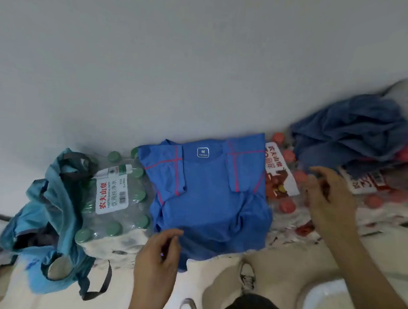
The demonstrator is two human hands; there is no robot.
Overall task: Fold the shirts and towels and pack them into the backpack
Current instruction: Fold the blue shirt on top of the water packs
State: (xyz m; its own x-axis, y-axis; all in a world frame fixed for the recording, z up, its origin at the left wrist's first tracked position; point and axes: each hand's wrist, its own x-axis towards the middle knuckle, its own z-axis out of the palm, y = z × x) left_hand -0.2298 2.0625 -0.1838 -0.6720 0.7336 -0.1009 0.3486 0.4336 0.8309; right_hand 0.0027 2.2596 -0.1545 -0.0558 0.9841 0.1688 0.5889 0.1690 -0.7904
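Nearest the camera are the person's knee and a pale shoe [247,277] on the floor. Just beyond, the left hand [157,257] hangs over the near edge of the blue shirt [211,197], fingers loosely curled and holding nothing; whether it touches the cloth I cannot tell. The right hand [328,202] is raised to the right of the shirt, fingers spread and empty, somewhat blurred. The shirt lies flat with both sleeves folded inward, its size label facing up. Left of it sits a wrapped pack of green-capped water bottles [118,197], and further left the teal backpack [51,219] slumps open. To the right is a pack of red-capped bottles [283,180]. Farthest right, against the wall, lies a heap of unfolded clothes [352,132], dark blue on top with pink beneath.
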